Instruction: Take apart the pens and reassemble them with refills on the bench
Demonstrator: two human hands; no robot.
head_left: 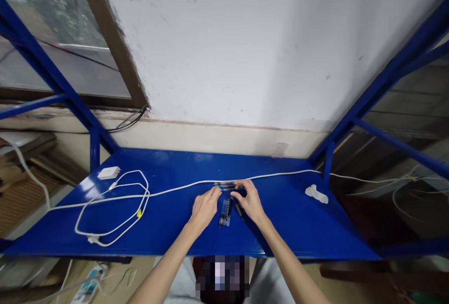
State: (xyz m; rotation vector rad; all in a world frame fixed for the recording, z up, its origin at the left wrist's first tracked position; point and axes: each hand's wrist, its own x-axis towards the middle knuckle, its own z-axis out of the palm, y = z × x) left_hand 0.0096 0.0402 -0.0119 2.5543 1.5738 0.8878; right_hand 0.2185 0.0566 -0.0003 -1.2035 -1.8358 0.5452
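Right hand (250, 201) curled, thumb and forefinger bowed at the right end of the slim pens (225, 185), and from the head view we can't tell whether it grips! Left hand (206, 205), fingers together, is at their left end; no verdict on its grip either. So the pens lie between, long axis left to right, neither hand clearly nearer, just beside the white cable (178, 187). We see dark shafts, touches of blue.

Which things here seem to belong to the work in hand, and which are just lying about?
Seemingly in use:
slim pen-like items by the left hand and right hand
clear-and-dark bundle between them

Apparently just lying about:
white adapter
white cables
crumpled white item
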